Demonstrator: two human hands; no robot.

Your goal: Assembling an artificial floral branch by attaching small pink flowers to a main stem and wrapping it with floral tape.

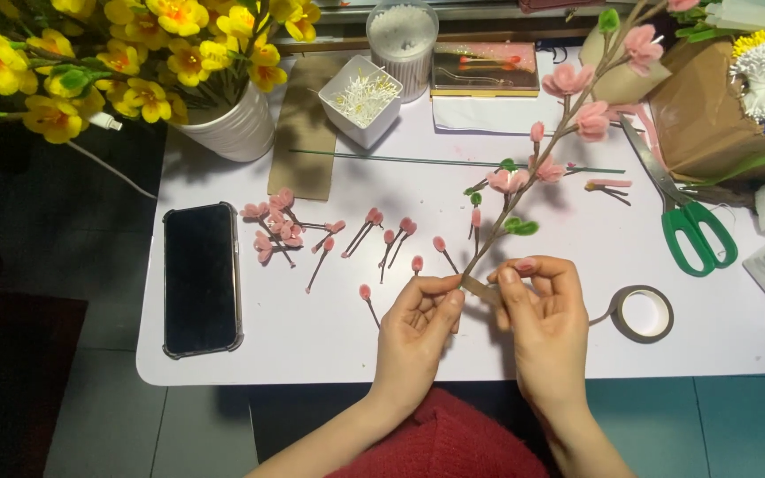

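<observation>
Left hand (418, 320) and right hand (537, 312) pinched on base of pink blossom branch (549, 142) — brown tape strip (480, 287) between fingertips, tape roll (644, 313) just right, loose pink buds (329, 237) on white table (312, 336).

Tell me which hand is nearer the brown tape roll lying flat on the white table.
Right. The right hand sits just left of the brown tape roll, a strip of tape running between them. The left hand is farther left, beyond the right hand, pinching the branch stem.

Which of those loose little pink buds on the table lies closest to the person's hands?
The lone pink bud just left of the left hand, lowest on the table; the others lie farther up in a row.
</observation>
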